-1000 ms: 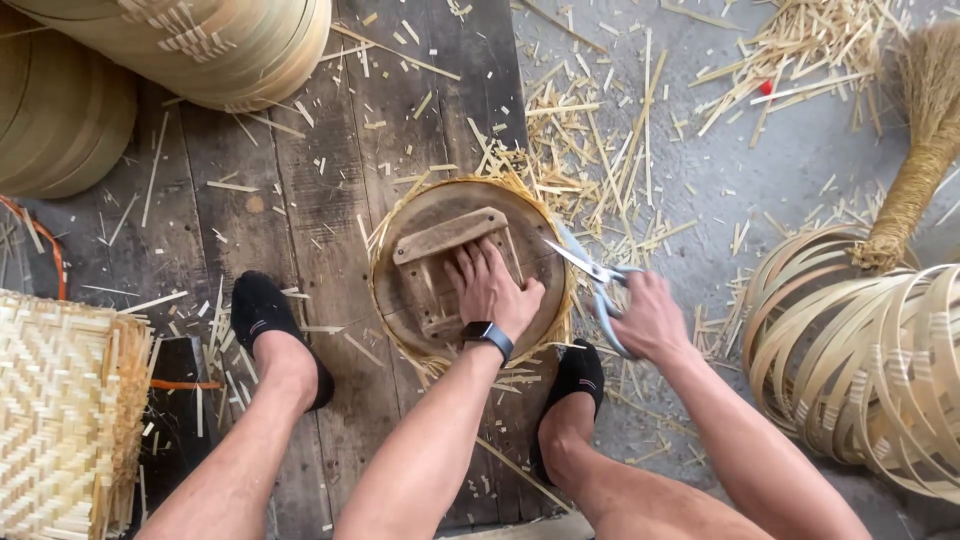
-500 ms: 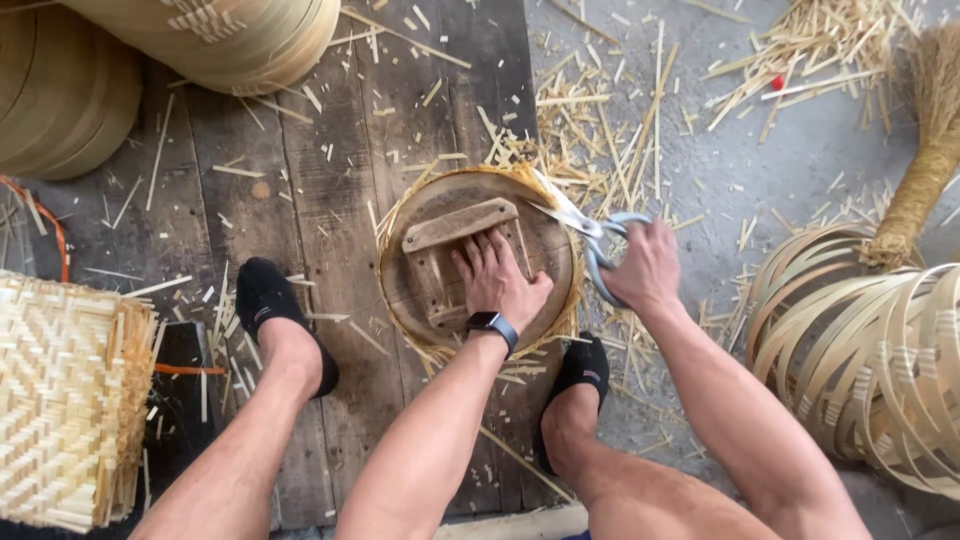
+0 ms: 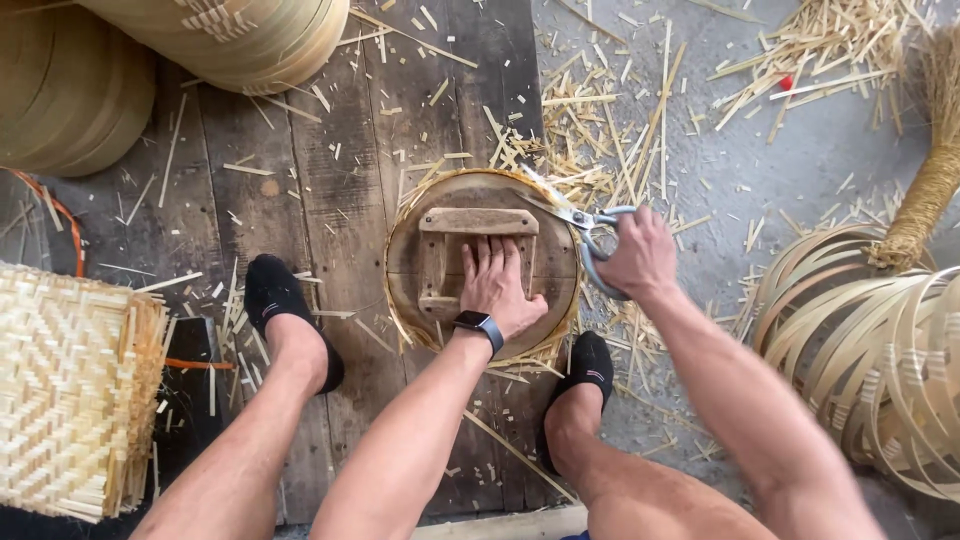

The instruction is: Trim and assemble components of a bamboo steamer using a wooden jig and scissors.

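A round wooden form lies on the plank floor between my feet, with a rim of woven bamboo strips sticking out around its edge. My left hand presses flat on the form beside its wooden handle frame, and a dark watch sits on that wrist. My right hand grips a pair of grey-handled scissors. Their blades point left along the form's upper right edge, over the bamboo strips.
Stacked bamboo hoops lie at the right, with a straw broom above them. A woven bamboo mat sits at the left and rolled bamboo baskets at the top. Cut bamboo slivers litter the floor.
My right hand with the scissors has moved up along the form's right edge toward its top. My left hand stays pressed on the form.
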